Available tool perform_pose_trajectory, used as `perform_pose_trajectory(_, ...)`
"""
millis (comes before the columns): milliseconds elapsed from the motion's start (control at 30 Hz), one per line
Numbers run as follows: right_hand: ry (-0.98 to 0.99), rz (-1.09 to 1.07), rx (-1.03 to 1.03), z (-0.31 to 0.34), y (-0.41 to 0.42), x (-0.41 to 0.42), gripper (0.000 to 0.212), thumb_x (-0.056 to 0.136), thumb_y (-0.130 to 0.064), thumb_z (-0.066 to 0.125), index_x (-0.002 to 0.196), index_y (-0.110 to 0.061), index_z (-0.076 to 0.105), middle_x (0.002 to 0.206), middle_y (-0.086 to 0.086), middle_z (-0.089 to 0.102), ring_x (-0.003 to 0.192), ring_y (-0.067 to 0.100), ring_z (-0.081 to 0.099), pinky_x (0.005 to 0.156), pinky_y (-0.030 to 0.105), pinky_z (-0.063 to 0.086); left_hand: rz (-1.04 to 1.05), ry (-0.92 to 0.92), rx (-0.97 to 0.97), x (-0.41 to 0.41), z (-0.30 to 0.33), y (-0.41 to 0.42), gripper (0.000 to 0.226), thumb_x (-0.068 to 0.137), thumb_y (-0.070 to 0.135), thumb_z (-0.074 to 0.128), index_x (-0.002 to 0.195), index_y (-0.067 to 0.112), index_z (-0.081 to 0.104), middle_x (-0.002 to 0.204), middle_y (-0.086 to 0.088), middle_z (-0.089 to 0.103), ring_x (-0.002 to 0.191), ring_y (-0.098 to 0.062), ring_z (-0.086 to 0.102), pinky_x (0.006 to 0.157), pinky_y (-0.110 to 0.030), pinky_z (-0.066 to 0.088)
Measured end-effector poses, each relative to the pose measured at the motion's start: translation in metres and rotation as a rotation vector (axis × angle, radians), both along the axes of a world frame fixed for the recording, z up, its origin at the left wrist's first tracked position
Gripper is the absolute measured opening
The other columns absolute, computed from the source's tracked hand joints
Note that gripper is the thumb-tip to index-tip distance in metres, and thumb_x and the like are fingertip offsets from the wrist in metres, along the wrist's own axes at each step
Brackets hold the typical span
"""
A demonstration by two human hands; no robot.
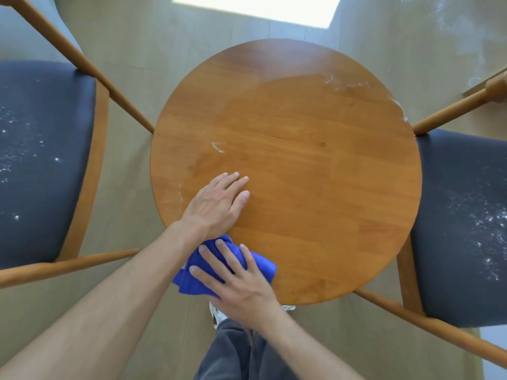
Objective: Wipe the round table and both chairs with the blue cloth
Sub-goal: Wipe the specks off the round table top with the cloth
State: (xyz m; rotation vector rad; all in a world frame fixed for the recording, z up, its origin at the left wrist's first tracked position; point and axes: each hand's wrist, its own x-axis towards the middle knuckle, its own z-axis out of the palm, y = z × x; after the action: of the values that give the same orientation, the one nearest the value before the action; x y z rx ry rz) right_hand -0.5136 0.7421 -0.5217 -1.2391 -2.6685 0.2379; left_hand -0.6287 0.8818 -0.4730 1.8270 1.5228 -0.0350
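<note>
My right hand (241, 281) lies flat with fingers spread on the blue cloth (197, 281), pressing it onto the round table (315, 174) at its lower-left rim. My left hand (216, 204) rests open on the tabletop just above (white residue at frame centre). Speckled chairs flank both frame edges.

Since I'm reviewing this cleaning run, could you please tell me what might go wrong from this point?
1. The blue cloth overhangs the round table's near edge under the right hand; powder could be pushed onto the floor.
2. White smears at the far right rim and near the middle could be missed.
3. Both chair seats carry white specks; a loaded cloth may spread them.
</note>
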Motion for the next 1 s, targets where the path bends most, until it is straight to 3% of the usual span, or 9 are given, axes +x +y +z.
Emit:
perform_pose_trajectory(67, -0.049, 0.169, 0.027, -0.001, 0.028, 0.037, 0.044, 0.092, -0.044, 0.052, 0.134, -0.033, 0.056, 0.148, 0.003, 0.045, 0.137, 0.027, 0.042, 0.102, 0.051, 0.043, 0.071, -0.03, 0.001, -0.003, -0.001, 0.001, 0.049, 0.101, 0.043, 0.025, 0.148, 0.029, 0.03, 0.157, 0.009, 0.022, 0.145, -0.008, 0.01, 0.118, -0.032, 0.012)
perform_pose_trajectory(133, -0.092, 0.093, 0.047, 0.0, 0.061, 0.074, 0.048, 0.089, -0.044, 0.057, 0.135, -0.031, 0.056, 0.148, 0.005, 0.044, 0.137, 0.03, 0.04, 0.103, 0.052, 0.041, 0.181, -0.075, 0.005, -0.006, -0.001, 0.003, 0.048, 0.101, 0.041, 0.026, 0.147, 0.028, 0.032, 0.156, 0.009, 0.024, 0.145, -0.009, 0.012, 0.118, -0.033, 0.013)
perform_pose_trajectory(300, -0.152, -0.884, -0.056, 0.013, 0.119, 0.082, 0.051, 0.092, -0.04, 0.055, 0.14, -0.021, 0.051, 0.151, 0.011, 0.038, 0.137, 0.035, 0.039, 0.099, 0.054, 0.041, 0.308, -0.054, 0.063, -0.015, 0.0, 0.001, 0.048, 0.101, 0.041, 0.025, 0.147, 0.029, 0.031, 0.156, 0.012, 0.022, 0.145, -0.006, 0.008, 0.118, -0.042, 0.015)
perform_pose_trajectory(367, -0.079, -1.081, -0.12, 0.017, 0.122, 0.039, 0.056, 0.094, -0.041, 0.052, 0.144, -0.019, 0.045, 0.154, 0.014, 0.033, 0.14, 0.037, 0.034, 0.101, 0.057, 0.037, 0.298, -0.021, 0.115, -0.012, 0.0, -0.003, 0.048, 0.101, 0.037, 0.028, 0.147, 0.026, 0.031, 0.157, 0.009, 0.021, 0.145, -0.008, 0.009, 0.118, -0.039, 0.015)
perform_pose_trajectory(500, 0.142, -0.937, -0.275, 0.03, 0.106, -0.012, 0.054, 0.095, -0.044, 0.03, 0.141, -0.022, 0.049, 0.156, 0.009, 0.031, 0.142, 0.03, 0.031, 0.1, 0.051, 0.04, 0.306, 0.075, 0.232, 0.006, 0.001, -0.013, 0.048, 0.097, 0.025, 0.043, 0.144, 0.016, 0.039, 0.155, -0.006, 0.028, 0.144, -0.021, 0.02, 0.113, -0.04, 0.023)
perform_pose_trajectory(600, 0.307, -0.755, -0.302, 0.041, 0.102, 0.041, 0.044, 0.097, -0.027, 0.039, 0.134, -0.012, 0.057, 0.151, 0.01, 0.039, 0.14, 0.028, 0.036, 0.1, 0.048, 0.042, 0.317, 0.145, 0.309, 0.033, 0.006, -0.023, 0.048, 0.089, 0.026, 0.051, 0.134, 0.008, 0.052, 0.144, -0.021, 0.04, 0.131, -0.038, 0.039, 0.102, -0.049, 0.038)
perform_pose_trajectory(667, 0.219, -0.769, -0.211, 0.038, 0.098, 0.095, 0.041, 0.093, -0.017, 0.046, 0.129, -0.004, 0.059, 0.146, 0.016, 0.044, 0.136, 0.035, 0.04, 0.102, 0.056, 0.041, 0.281, 0.187, 0.299, 0.061, 0.005, -0.028, 0.056, 0.084, 0.04, 0.047, 0.133, 0.012, 0.054, 0.143, -0.023, 0.041, 0.129, -0.043, 0.041, 0.099, -0.052, 0.04)
perform_pose_trajectory(800, 0.018, -0.747, -0.181, 0.02, 0.098, 0.171, 0.055, 0.095, -0.035, 0.032, 0.136, -0.007, 0.053, 0.151, 0.015, 0.037, 0.141, 0.034, 0.033, 0.107, 0.059, 0.033, 0.284, 0.291, 0.23, 0.108, -0.01, -0.026, 0.076, 0.075, 0.057, 0.057, 0.143, 0.026, 0.042, 0.153, -0.021, 0.028, 0.139, -0.048, 0.021, 0.108, -0.061, 0.028)
perform_pose_trajectory(1000, -0.079, -0.668, -0.058, -0.01, 0.097, 0.189, 0.063, 0.1, -0.047, 0.019, 0.138, -0.009, 0.051, 0.152, 0.015, 0.036, 0.14, 0.035, 0.032, 0.111, 0.055, 0.023, 0.267, 0.304, 0.312, 0.108, -0.024, -0.04, 0.074, 0.069, 0.034, 0.058, 0.141, 0.031, 0.042, 0.155, -0.016, 0.026, 0.141, -0.045, 0.02, 0.109, -0.059, 0.029)
